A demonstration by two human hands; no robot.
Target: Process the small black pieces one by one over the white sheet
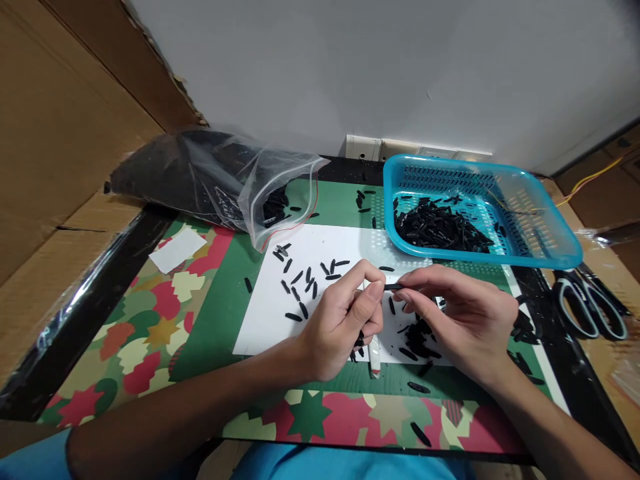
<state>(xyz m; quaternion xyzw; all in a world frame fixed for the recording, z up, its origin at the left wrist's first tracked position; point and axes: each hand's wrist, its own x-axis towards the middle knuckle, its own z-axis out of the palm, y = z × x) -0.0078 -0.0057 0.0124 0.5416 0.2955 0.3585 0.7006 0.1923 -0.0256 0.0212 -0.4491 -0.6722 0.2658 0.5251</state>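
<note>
In the head view, a small, slim black piece (pixel 393 287) spans the gap between my two hands above the white paper (pixel 270 333). My right hand (pixel 463 317) pinches its right end between thumb and fingertips. The fingers of my left hand (pixel 345 317) are curled closed, with thumb and forefinger gripping the other end, which they hide. Beneath my left hand a white stick with a reddish tip (pixel 375 360) lies partly covered. Several loose black pieces (pixel 297 277) are scattered on the paper to the left, and a small dark heap (pixel 419 339) lies below my right hand.
A blue basket (pixel 535 247) with a pile of black pieces (pixel 440 227) stands at the back right. At the back left lies an open clear zip bag (pixel 200 177) full of dark pieces. Scissors (pixel 587 307) rest at the right edge; a white slip (pixel 177 250) lies left.
</note>
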